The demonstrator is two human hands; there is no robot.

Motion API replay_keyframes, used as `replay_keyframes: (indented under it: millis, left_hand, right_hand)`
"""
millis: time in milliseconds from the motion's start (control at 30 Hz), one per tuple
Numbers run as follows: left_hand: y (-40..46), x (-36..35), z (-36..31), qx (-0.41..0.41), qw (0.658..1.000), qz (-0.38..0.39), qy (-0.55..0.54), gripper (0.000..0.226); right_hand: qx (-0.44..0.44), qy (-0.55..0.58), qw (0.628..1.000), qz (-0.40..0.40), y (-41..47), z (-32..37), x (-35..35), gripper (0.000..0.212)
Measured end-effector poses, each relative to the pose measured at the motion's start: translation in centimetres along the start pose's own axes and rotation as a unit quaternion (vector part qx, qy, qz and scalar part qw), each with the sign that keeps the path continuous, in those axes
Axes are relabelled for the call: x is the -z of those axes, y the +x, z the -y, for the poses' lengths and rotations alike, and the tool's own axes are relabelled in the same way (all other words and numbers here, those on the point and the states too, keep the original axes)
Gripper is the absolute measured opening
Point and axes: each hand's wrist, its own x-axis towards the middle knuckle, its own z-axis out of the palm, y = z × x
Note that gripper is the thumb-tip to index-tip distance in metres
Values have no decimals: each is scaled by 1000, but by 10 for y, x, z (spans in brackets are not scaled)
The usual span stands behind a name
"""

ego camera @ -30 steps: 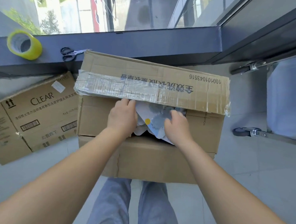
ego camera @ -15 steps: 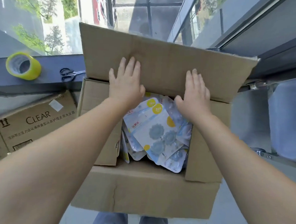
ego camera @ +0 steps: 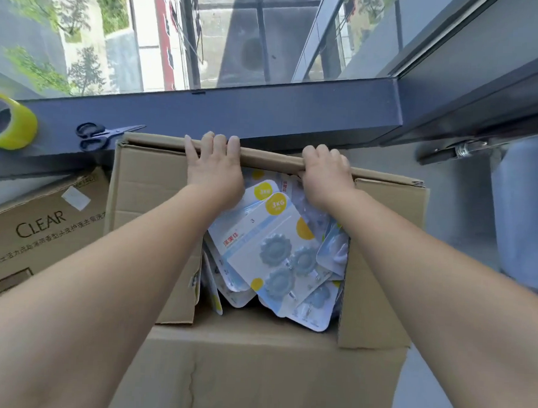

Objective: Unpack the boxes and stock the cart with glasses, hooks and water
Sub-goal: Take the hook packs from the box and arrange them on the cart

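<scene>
open cardboard box (ego camera: 252,374) on the floor before me, hook packs (ego camera: 271,250) heaped inside between its two side flaps. my left hand (ego camera: 215,169) and right hand (ego camera: 327,175) both curl their fingers over the folded far edge, against the dark window sill (ego camera: 235,114). scissors (ego camera: 100,134) and yellow tape roll (ego camera: 8,121) lie on the sill; a clear-printed carton (ego camera: 38,232) touches the box's left side.

Both arms extended forward, hands set side by side at the same height.
Left hand (ego camera: 215,166): palm down, fingers (ego camera: 221,141) together and bent over a cardboard edge. Right hand (ego camera: 325,174): palm down, fingers (ego camera: 323,153) curled over that edge; thumbs hidden. Forearms bare, converging from the lower corners; wrists straight.
</scene>
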Motion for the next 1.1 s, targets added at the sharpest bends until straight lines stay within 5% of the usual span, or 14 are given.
replay_keyframes:
  millis: [100, 200, 300, 400, 600, 733, 933, 1100]
  left_hand:
    - [-30, 6, -19, 22, 994, -44, -100, 61]
    - [-72, 6, -45, -41, 989, -33, -142, 57]
    - [-114, -7, -80, -131, 973, 6, -189, 52]
    - [-141, -9, -108, -153, 963, 33, -219, 69]
    - [-171, -9, -168, -247, 955, 118, -117, 60]
    - [-175, -20, -211, -284, 941, 182, -16, 58]
    - [-166, -33, -235, -279, 932, 220, 63, 60]
    - [-169, -30, -200, -291, 932, 210, 54, 60]
  right_hand:
    - [-52, 71, 996, -18, -29, 18, -2, 64]
    - [-104, 202, 973, 42, -80, 28, -15, 67]
    - [-109, 116, 980, 118, -128, 22, -24, 77]
    - [-154, 48, 978, 134, -163, 2, -19, 86]
    - [-236, 79, 956, 157, -214, -92, -27, 84]
    - [-247, 222, 918, 216, -225, -129, -55, 83]
    - [-239, 280, 909, 197, -215, -142, -71, 33]
    - [-278, 205, 911, 226, -214, -135, -70, 56]
